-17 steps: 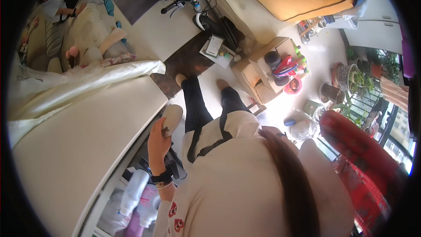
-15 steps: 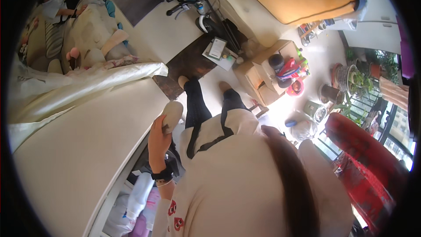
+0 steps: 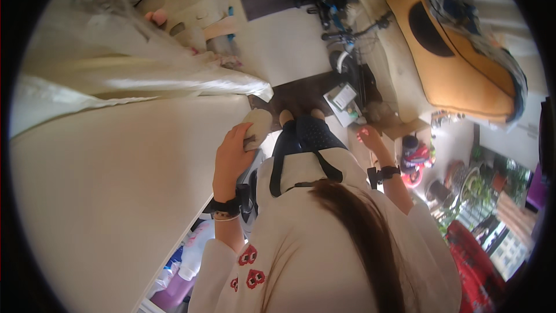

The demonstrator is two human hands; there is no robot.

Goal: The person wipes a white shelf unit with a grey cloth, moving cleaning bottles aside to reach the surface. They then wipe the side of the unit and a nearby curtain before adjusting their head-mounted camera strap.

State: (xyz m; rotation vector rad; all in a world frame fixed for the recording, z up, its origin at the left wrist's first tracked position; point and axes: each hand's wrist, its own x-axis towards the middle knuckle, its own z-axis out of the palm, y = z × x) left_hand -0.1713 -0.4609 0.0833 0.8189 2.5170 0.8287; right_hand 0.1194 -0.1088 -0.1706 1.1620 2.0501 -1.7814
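My left hand (image 3: 233, 153) is wrapped round a pale beige, oval, rounded object (image 3: 259, 127) with a darker grey patch on its near side. Its exact kind I cannot make out. The hand is in front of me, beside the edge of a broad white surface (image 3: 127, 179). My right hand (image 3: 372, 140) hangs in the air on the right, with its fingers loosely bent and their tips showing. Nothing shows in it. Each wrist wears a dark band.
Several bags and bottles (image 3: 191, 255) lie under the white surface. Pale curtain cloth (image 3: 191, 84) hangs at its far end. Ahead are a dark floor mat (image 3: 295, 93), a bicycle (image 3: 344, 61) and an orange-yellow padded item (image 3: 463, 75). Potted plants (image 3: 472, 185) and red cloth (image 3: 472, 255) are on the right.
My view has swung to the right, and my feet have come together on the mat. My right hand has come out from beside my body into plain view. The left still holds the oval object.
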